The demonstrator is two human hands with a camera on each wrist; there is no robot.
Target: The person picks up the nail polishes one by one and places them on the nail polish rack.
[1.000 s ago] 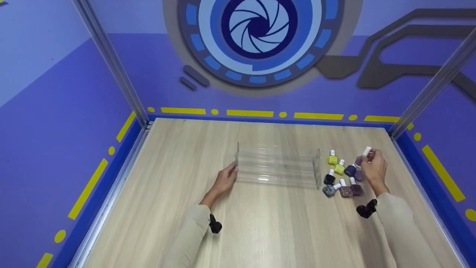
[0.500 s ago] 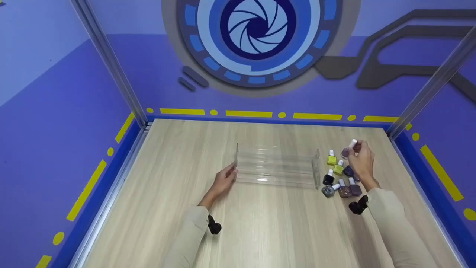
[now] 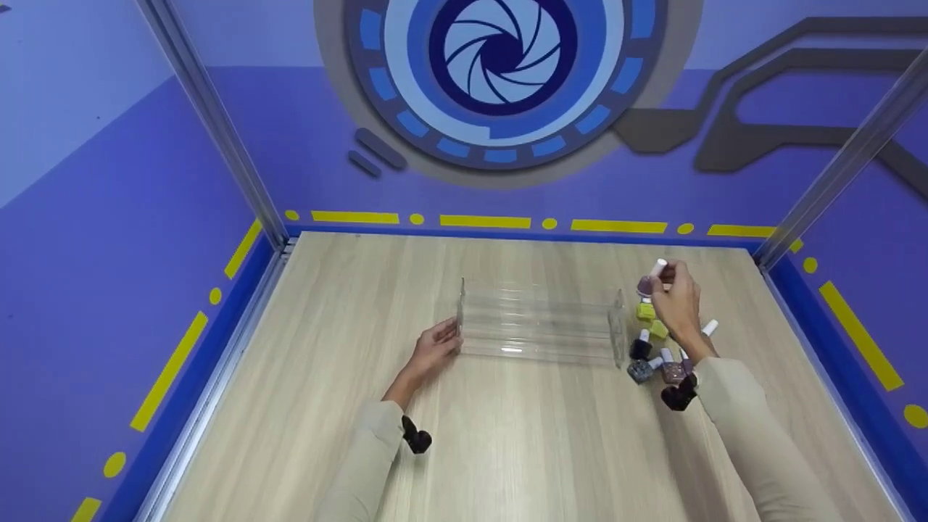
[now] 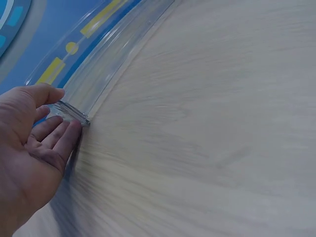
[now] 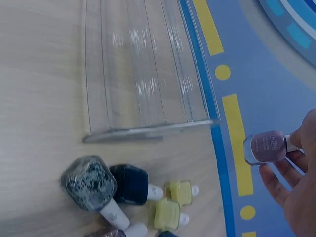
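My right hand (image 3: 678, 301) pinches a mauve nail polish bottle (image 5: 267, 147) by its white cap, raised above the table to the right of a clear tiered display rack (image 3: 540, 326). At the rack's left end panel, my left hand (image 3: 435, 348) grips the edge between thumb and fingers, as the left wrist view shows. Below the right hand lie more bottles: two yellow bottles (image 5: 167, 214), a black bottle (image 5: 130, 184) and a speckled grey bottle (image 5: 90, 183). A brown glitter bottle (image 3: 673, 373) lies close by. My right hand and wrist partly hide other dark bottles.
The rack stands on a wood-grain table (image 3: 507, 449). Blue printed panels (image 3: 239, 145) and metal posts (image 3: 217, 123) enclose the table's back and sides. The bottle cluster sits close to the rack's right end.
My right hand has lifted the mauve bottle from the cluster and carried it left and toward the back, nearer the rack. The left hand stays at the rack's left end.
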